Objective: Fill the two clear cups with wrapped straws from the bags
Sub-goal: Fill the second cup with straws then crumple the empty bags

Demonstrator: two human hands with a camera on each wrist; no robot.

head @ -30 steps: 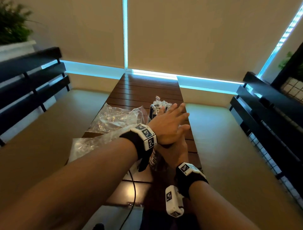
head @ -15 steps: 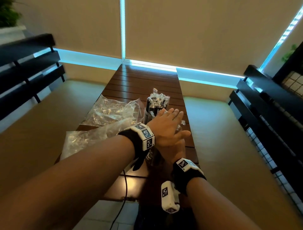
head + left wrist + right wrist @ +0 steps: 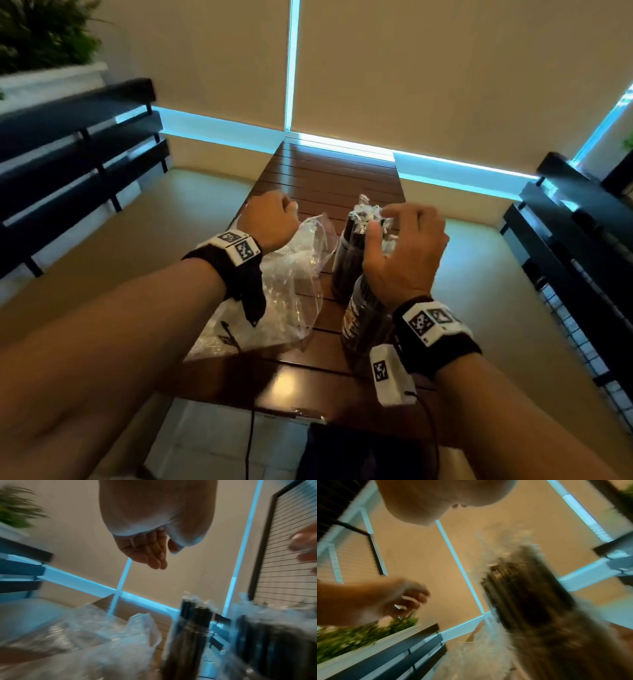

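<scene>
Two clear cups packed with dark wrapped straws stand on the wooden table: the far cup and the near cup. My right hand hovers over the near cup with fingers spread and slightly bent, thumb beside the far cup's crinkled wrapper tops, holding nothing. My left hand hangs above the crumpled clear bags to the left, fingers loosely curled and empty, as the left wrist view shows. Both wrist views are blurred; the far cup and near cup show there.
Black slatted benches flank the table on the left and right. A planter with greenery sits at the far left. A thin black cable hangs off the table's near edge.
My hands were stacked, left over right, on the near cup's straws. They have parted: the left swung left over the bags, the right lifted with fingers spread.
</scene>
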